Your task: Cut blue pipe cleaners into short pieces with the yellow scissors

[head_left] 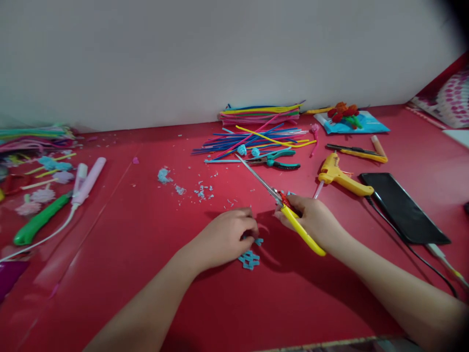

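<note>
Small blue pieces point(249, 260) are gathered on the red table point(205, 308), at the near side of the left hand point(225, 235). Its fingers are curled narrow above them; whether one is pinched cannot be told. The scissors point(305, 235) are held in the right hand's point(319, 221) closed fingers, blades angled far and left, apparently so that the pieces are kept clear of the tips. Farther off, pliers point(275, 159) are laid by loose coloured stems point(234, 142); at right, a glue gun point(342, 180) is set within easy reach.

No readable text, labels or numbers
</note>
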Demonstrator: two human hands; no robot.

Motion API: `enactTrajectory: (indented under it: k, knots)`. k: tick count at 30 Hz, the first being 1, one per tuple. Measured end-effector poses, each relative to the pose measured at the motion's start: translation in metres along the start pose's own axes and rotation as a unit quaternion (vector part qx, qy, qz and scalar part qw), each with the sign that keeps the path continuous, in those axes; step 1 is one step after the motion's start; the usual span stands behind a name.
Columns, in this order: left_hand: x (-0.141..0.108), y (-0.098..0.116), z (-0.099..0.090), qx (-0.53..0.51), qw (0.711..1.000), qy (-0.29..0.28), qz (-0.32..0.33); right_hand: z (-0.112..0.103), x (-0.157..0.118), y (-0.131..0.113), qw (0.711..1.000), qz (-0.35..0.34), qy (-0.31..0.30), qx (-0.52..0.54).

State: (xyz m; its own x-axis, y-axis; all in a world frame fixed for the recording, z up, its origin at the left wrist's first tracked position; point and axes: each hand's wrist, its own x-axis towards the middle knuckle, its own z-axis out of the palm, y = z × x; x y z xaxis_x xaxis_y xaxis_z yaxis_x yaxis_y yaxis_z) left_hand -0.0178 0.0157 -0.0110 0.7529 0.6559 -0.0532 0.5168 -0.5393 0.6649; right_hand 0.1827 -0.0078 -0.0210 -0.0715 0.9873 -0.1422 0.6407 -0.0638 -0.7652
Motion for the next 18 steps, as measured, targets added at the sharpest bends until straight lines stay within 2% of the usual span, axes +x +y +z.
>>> enactTrajectory:
  k: [4, 8, 14, 18]
  knots:
    - [0.002, 0.001, 0.001, -0.157, 0.982, 0.062, -0.09, 0.004, -0.004, -0.01, 0.995, 0.019, -0.079, 0.056]
    - [0.004, 0.004, 0.002, -0.277, 0.948, 0.071, -0.143, 0.006, -0.01, -0.018, 0.988, 0.017, -0.117, 0.097]
    - [0.004, 0.005, 0.005, -0.287, 0.941, 0.086, -0.154, 0.008, -0.013, -0.019, 0.987, 0.028, -0.1, 0.124]
    - [0.002, 0.002, 0.003, -0.2, 0.962, 0.112, -0.149, 0.004, -0.012, -0.02, 0.986, 0.035, -0.111, 0.117]
